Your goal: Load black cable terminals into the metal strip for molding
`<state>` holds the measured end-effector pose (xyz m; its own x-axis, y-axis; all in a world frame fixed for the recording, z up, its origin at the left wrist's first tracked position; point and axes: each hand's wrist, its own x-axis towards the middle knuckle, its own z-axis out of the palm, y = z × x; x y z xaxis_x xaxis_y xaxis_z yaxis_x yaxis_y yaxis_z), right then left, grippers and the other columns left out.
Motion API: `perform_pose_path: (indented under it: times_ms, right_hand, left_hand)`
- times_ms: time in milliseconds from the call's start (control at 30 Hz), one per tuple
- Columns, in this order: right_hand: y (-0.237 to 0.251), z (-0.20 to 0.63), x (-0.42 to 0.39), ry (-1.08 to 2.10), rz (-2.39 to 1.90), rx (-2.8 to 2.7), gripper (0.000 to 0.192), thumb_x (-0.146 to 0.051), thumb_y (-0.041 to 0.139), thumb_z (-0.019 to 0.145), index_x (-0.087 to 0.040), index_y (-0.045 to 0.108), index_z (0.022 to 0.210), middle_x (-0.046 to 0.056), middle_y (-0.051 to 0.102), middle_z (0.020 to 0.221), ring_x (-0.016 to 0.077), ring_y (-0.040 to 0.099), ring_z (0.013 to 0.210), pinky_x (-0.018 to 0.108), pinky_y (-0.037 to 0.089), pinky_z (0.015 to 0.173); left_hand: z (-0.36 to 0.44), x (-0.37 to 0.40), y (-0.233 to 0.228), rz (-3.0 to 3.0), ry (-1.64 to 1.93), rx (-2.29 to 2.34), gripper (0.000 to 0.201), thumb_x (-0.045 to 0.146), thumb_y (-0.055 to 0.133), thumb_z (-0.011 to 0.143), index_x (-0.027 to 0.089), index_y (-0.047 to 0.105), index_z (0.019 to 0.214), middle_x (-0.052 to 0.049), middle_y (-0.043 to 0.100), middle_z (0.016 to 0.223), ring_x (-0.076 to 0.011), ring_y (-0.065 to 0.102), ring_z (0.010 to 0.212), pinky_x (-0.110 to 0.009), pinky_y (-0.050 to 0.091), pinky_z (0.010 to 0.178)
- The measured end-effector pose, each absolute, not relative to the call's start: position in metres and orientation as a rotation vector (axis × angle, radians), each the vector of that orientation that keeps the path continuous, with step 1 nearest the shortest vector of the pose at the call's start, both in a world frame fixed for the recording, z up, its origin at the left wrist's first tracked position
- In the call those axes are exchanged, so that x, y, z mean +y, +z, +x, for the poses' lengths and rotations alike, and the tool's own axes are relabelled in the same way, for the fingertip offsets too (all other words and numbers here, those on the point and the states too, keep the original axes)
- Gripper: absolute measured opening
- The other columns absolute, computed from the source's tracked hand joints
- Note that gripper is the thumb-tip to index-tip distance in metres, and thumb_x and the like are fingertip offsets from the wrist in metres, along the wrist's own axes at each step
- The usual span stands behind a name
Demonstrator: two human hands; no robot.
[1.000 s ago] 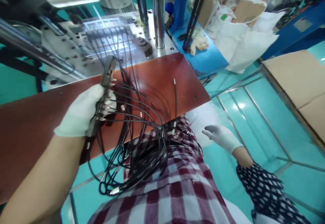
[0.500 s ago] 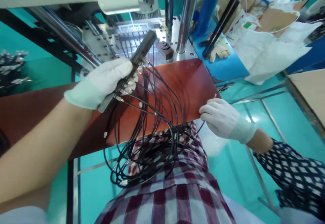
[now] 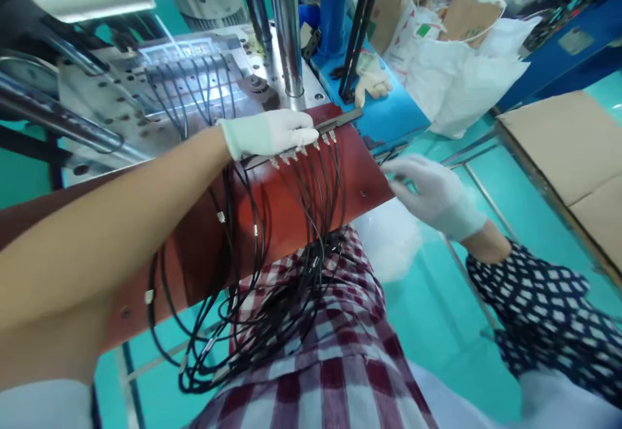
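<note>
Two gloved hands; cable fixture [image 3: 335, 120]

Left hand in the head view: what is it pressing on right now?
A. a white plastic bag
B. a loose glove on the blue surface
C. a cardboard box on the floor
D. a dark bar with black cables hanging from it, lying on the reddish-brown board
D: the gloved left hand lies over the dark bar on the reddish-brown board, with the black cables trailing down toward the lap.

Factory floor, steel press machine [image 3: 160, 85], teal flooring [image 3: 437, 299], stacked cardboard [image 3: 568, 150]
</note>
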<state>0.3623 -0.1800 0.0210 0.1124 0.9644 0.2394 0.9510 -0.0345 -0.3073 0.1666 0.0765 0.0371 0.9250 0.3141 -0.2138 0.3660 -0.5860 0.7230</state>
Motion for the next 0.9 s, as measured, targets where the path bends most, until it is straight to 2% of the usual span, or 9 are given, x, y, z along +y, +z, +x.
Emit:
perform_pose_path:
  times_ms: [67, 167, 233, 400, 467, 567, 700, 800, 900]
  right_hand:
    - [0.023, 0.363, -0.146, -0.042, -2.062, -1.868, 0.048, -0.021, 0.048, 0.088, -0.023, 0.057, 0.135, 0.003, 0.054, 0.136, 0.014, 0.06, 0.111, 0.025, 0.049, 0.088]
    - [0.014, 0.365, -0.099, -0.009, -2.095, -2.044, 0.062, -0.018, 0.05, 0.085, -0.024, 0.044, 0.147, 0.004, 0.042, 0.147, 0.0169, 0.056, 0.115, 0.025, 0.047, 0.086]
    - [0.008, 0.366, -0.076, 0.033, -2.114, -2.174, 0.057, -0.023, 0.051, 0.088, -0.025, 0.045, 0.145, 0.005, 0.044, 0.143, 0.0165, 0.055, 0.112, 0.025, 0.045, 0.085]
    - [0.013, 0.365, -0.047, 0.031, -2.245, -2.372, 0.036, -0.034, 0.035, 0.1, -0.022, 0.062, 0.121, 0.008, 0.055, 0.117, 0.0123, 0.054, 0.094, 0.022, 0.033, 0.072]
    - [0.018, 0.361, -0.043, 0.019, -2.273, -2.415, 0.036, -0.036, 0.034, 0.101, -0.023, 0.062, 0.12, 0.008, 0.055, 0.115, 0.0115, 0.052, 0.088, 0.022, 0.029, 0.068]
    - [0.02, 0.355, -0.038, 0.036, -2.257, -2.457, 0.036, -0.036, 0.035, 0.101, -0.023, 0.062, 0.12, 0.008, 0.055, 0.113, 0.0112, 0.052, 0.085, 0.023, 0.028, 0.067]
    - [0.015, 0.353, -0.025, 0.156, -2.135, -2.465, 0.037, -0.033, 0.04, 0.099, -0.023, 0.062, 0.127, 0.008, 0.056, 0.117, 0.0145, 0.057, 0.097, 0.024, 0.04, 0.079]
    - [0.018, 0.349, -0.004, 0.347, -1.845, -2.481, 0.039, -0.022, 0.045, 0.094, -0.02, 0.063, 0.128, 0.007, 0.059, 0.122, 0.0147, 0.057, 0.111, 0.027, 0.045, 0.098]
    - [0.03, 0.334, 0.04, 0.436, -1.578, -2.409, 0.042, -0.012, 0.044, 0.088, -0.018, 0.066, 0.123, 0.004, 0.061, 0.123, 0.0109, 0.057, 0.115, 0.024, 0.043, 0.108]
  left_hand:
    - [0.18, 0.08, 0.026, 2.28, -0.122, 0.475, 0.026, 0.04, 0.055, 0.09, 0.016, 0.055, 0.081, -0.003, 0.056, 0.068, -0.0138, 0.05, 0.055, -0.027, 0.036, 0.058]
    - [0.19, 0.08, 0.019, 2.479, -0.158, 0.428, 0.032, 0.044, 0.048, 0.093, 0.015, 0.059, 0.086, -0.005, 0.059, 0.073, -0.015, 0.05, 0.058, -0.028, 0.037, 0.062]
    - [0.193, 0.078, 0.022, 2.638, -0.214, 0.388, 0.037, 0.045, 0.041, 0.096, 0.014, 0.061, 0.09, -0.006, 0.061, 0.079, -0.0169, 0.053, 0.065, -0.029, 0.038, 0.065]
    - [0.185, 0.076, 0.034, 2.698, -0.32, 0.417, 0.044, 0.047, 0.034, 0.1, 0.013, 0.061, 0.104, -0.007, 0.065, 0.088, -0.0175, 0.059, 0.073, -0.028, 0.042, 0.069]
    - [0.167, 0.082, 0.036, 2.75, -0.135, 0.5, 0.042, 0.046, 0.036, 0.1, 0.014, 0.063, 0.104, -0.008, 0.066, 0.093, -0.0196, 0.06, 0.081, -0.031, 0.044, 0.075]
    - [0.123, 0.097, 0.035, 2.809, 0.446, 0.989, 0.038, 0.047, 0.045, 0.097, 0.015, 0.064, 0.1, -0.012, 0.064, 0.104, -0.0264, 0.059, 0.101, -0.038, 0.044, 0.089]
    - [0.063, 0.122, 0.023, 2.432, 0.984, 1.704, 0.056, 0.055, 0.069, 0.078, 0.011, 0.059, 0.111, -0.02, 0.057, 0.12, -0.0358, 0.051, 0.119, -0.048, 0.04, 0.101]
    - [0.043, 0.136, 0.01, 1.858, 0.958, 1.741, 0.065, 0.054, 0.077, 0.069, 0.011, 0.055, 0.113, -0.013, 0.063, 0.1, -0.0284, 0.061, 0.097, -0.042, 0.047, 0.09]
    - [0.05, 0.148, -0.001, 1.293, 0.883, 1.263, 0.042, 0.044, 0.074, 0.077, 0.013, 0.057, 0.1, -0.002, 0.06, 0.075, -0.016, 0.059, 0.071, -0.031, 0.051, 0.075]
